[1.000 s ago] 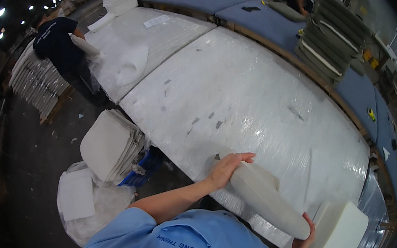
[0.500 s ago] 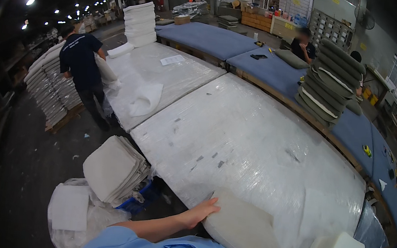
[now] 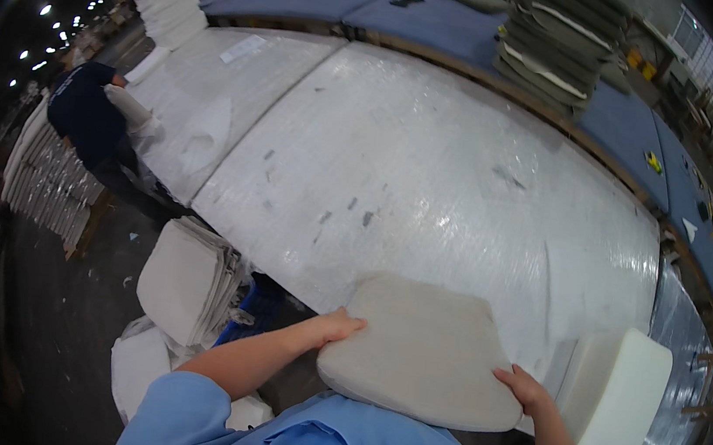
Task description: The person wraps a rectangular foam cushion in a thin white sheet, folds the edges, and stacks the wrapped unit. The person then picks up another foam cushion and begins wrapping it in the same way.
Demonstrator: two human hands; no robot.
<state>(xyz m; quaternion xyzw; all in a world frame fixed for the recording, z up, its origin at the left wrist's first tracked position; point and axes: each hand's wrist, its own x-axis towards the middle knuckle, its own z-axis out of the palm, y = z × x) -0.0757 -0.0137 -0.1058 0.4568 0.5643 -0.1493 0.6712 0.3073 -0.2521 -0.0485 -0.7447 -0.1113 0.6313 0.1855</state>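
The person holds a pale grey seat cushion (image 3: pixel 425 353) at the near edge of the plastic-wrapped bench (image 3: pixel 434 161), roughly at six o'clock in the view. The left hand (image 3: pixel 338 326) grips the cushion's edge at nine o'clock, fingers curled over its top; the right hand (image 3: pixel 524 389) clasps the corner at four o'clock, fingers wrapped onto the face. The cushion sits between both hands, its broad face turned up and tilted slightly toward the person, its long axis running from nine to three o'clock, with the rounded edge nearest the body. Just beside the right hand, at three o'clock, a white foam block (image 3: pixel 614 392) rests on the bench edge. At nine o'clock, below the bench, lies a stack of pale cushions (image 3: pixel 187 278). Another worker in dark clothes (image 3: pixel 91 118) stands at ten o'clock.
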